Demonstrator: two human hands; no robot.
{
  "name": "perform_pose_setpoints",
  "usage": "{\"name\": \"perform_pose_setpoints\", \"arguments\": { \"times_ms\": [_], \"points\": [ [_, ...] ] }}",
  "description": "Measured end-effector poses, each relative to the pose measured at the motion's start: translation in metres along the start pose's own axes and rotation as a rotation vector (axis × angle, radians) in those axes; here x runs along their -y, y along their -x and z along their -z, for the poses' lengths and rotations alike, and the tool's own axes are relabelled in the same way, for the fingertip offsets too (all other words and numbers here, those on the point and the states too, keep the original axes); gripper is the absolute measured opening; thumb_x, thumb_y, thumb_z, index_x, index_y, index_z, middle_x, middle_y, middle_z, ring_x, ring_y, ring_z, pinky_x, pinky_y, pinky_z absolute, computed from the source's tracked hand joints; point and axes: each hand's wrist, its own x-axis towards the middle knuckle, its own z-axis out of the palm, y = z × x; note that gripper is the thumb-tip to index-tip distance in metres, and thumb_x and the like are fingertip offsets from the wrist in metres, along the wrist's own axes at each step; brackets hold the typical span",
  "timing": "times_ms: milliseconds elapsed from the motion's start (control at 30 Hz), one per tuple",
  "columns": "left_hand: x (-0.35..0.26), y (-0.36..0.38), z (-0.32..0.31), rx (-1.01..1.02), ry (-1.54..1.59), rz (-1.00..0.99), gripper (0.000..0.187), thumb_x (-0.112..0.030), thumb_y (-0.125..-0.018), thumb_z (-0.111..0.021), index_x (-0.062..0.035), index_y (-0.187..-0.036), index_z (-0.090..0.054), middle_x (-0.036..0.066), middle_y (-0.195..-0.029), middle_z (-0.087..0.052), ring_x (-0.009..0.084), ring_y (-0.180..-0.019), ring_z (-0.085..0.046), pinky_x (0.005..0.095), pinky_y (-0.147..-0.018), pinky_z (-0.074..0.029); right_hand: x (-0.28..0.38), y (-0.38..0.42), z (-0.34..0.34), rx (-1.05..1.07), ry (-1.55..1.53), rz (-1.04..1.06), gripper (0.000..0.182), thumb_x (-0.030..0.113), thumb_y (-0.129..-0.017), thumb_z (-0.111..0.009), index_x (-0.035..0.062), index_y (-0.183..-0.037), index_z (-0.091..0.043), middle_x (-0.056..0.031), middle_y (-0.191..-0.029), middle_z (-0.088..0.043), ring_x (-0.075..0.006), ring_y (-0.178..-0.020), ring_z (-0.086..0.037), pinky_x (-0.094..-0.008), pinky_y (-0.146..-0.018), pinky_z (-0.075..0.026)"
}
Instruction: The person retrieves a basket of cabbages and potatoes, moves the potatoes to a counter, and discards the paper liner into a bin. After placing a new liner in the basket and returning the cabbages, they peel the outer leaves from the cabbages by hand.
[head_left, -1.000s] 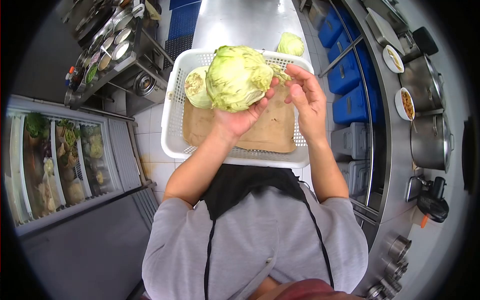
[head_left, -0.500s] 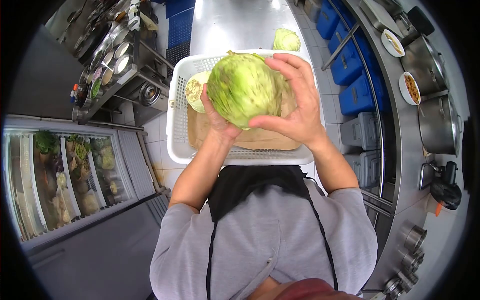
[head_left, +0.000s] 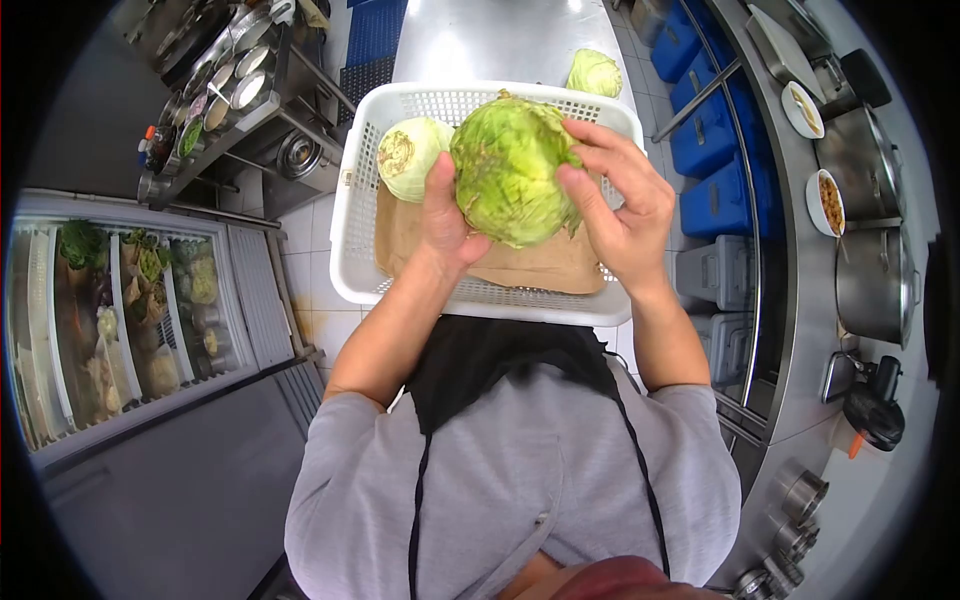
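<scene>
1. Steel counters and a tiled floor lie below me; I stand over a white basket (head_left: 352, 215) with perforated plastic walls.
2. My left hand (head_left: 440, 222) is pressed flat against the near left side of the lettuce head (head_left: 512, 170), thumb up along it; my right hand (head_left: 622, 205) wraps the right side with fingers spread over the leaves. Both are closed on it, and it hangs in the air above the basket.
3. I judge the head light for its bulk, firm at the core but crisp and easily bruised on the outside. Its loose, ruffled outer leaves would tear or slip off, so the hold belongs on the round body with broad palms, not on a leaf edge.
4. Just left of the lettuce head, inside the basket, lies a second head (head_left: 410, 158), paler, with its cut stem end turned towards me.
5. Under the lettuce head a brown sheet (head_left: 545, 268) lines the basket floor, probably paper, though I cannot be sure.
6. Beyond the lettuce head, on the steel top, sits a third head (head_left: 594, 72).
</scene>
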Motion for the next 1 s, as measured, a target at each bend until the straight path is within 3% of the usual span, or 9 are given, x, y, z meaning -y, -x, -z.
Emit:
{"name": "perform_pose_setpoints", "arguments": {
  "times_ms": [200,300,333,433,600,700,800,900,1000],
  "points": [
    [0.006,-0.003,0.003,-0.011,0.008,0.048,0.091,-0.065,-0.082,-0.069,-0.0104,-0.149,-0.041,0.014,-0.147,-0.05,0.0306,-0.133,-0.052,0.0489,-0.11,-0.046,-0.007,0.013,0.001,-0.149,-0.375,-0.491,0.015,0.009,-0.1,-0.062,-0.0036,-0.107,-0.063,-0.0113,-0.106,-0.071,-0.016,-0.095,-0.069,-0.0309,-0.087,-0.053],
    [0.009,-0.004,0.006,0.007,0.207,0.041,0.093,-0.066,-0.081,-0.069,-0.0126,-0.151,-0.039,0.014,-0.149,-0.047,0.0323,-0.134,-0.05,0.0515,-0.111,-0.045,-0.018,0.011,-0.002,-0.317,-1.001,-0.6,0.019,0.013,-0.102,-0.058,-0.0018,-0.115,-0.058,-0.011,-0.107,-0.069,-0.016,-0.1,-0.067,-0.0327,-0.094,-0.051],
    [0.009,-0.004,0.007,-0.001,0.221,0.03,0.094,-0.067,-0.08,-0.069,-0.013,-0.151,-0.038,0.014,-0.15,-0.047,0.0329,-0.135,-0.05,0.0523,-0.111,-0.044,-0.015,0.007,-0.002,-0.358,-1.072,-0.677,0.025,0.017,-0.104,-0.054,-0.0017,-0.12,-0.056,-0.0132,-0.113,-0.068,-0.0191,-0.106,-0.066,-0.0354,-0.1,-0.05],
    [0.012,-0.002,0.006,-0.008,0.255,0.027,0.097,-0.069,-0.079,-0.068,-0.0137,-0.152,-0.037,0.014,-0.152,-0.045,0.0344,-0.137,-0.047,0.0544,-0.111,-0.043,-0.014,-0.001,0.001,-0.385,-1.247,-0.852,0.028,0.019,-0.106,-0.049,-0.0021,-0.122,-0.055,-0.0151,-0.115,-0.067,-0.0235,-0.107,-0.067,-0.0387,-0.099,-0.052],
    [0.017,0.001,0.011,-0.004,0.242,0.012,0.099,-0.071,-0.078,-0.066,-0.0131,-0.153,-0.037,0.015,-0.153,-0.043,0.0367,-0.138,-0.045,0.0557,-0.112,-0.042,-0.016,-0.003,0.001,-0.393,-1.241,-1.049,0.025,0.01,-0.101,-0.048,-0.002,-0.119,-0.059,-0.0147,-0.108,-0.068,-0.0268,-0.096,-0.07,-0.0401,-0.086,-0.059],
    [0.014,0.005,0.009,-0.01,0.21,0.037,0.101,-0.071,-0.077,-0.065,-0.0123,-0.153,-0.035,0.015,-0.153,-0.042,0.0351,-0.139,-0.045,0.0553,-0.114,-0.039,-0.034,0.008,0.006,-0.246,-1.514,-1.024,0.024,0.015,-0.101,-0.049,-0.0007,-0.114,-0.061,-0.0096,-0.088,-0.068,-0.0186,-0.071,-0.067,-0.0322,-0.062,-0.059],
    [0.019,0.002,0.023,0.064,0.326,0.047,0.102,-0.073,-0.078,-0.062,-0.0118,-0.154,-0.034,0.016,-0.153,-0.042,0.0358,-0.138,-0.045,0.0555,-0.114,-0.039,-0.033,0.0,0.007,-0.231,-1.385,-1.181,0.026,0.021,-0.1,-0.053,-0.0007,-0.109,-0.063,-0.0036,-0.072,-0.062,-0.0123,-0.056,-0.057,-0.0268,-0.048,-0.05],
    [0.022,0.0,0.025,0.148,0.454,0.061,0.101,-0.075,-0.079,-0.06,-0.0115,-0.153,-0.035,0.017,-0.154,-0.042,0.0361,-0.139,-0.045,0.0554,-0.114,-0.039,-0.043,-0.001,0.01,-0.087,-1.521,-1.117,0.032,0.029,-0.1,-0.055,-0.0005,-0.108,-0.064,-0.0003,-0.067,-0.057,-0.0094,-0.05,-0.05,-0.0249,-0.042,-0.043],
    [0.024,-0.002,0.022,0.243,0.629,0.072,0.1,-0.074,-0.08,-0.059,-0.0113,-0.153,-0.035,0.016,-0.154,-0.041,0.0365,-0.139,-0.044,0.0557,-0.114,-0.039,-0.052,-0.001,0.014,0.127,-1.657,-0.975,0.037,0.035,-0.099,-0.059,-0.0007,-0.107,-0.064,-0.0017,-0.077,-0.062,-0.0099,-0.06,-0.058,-0.0253,-0.05,-0.05]
  ]
}}
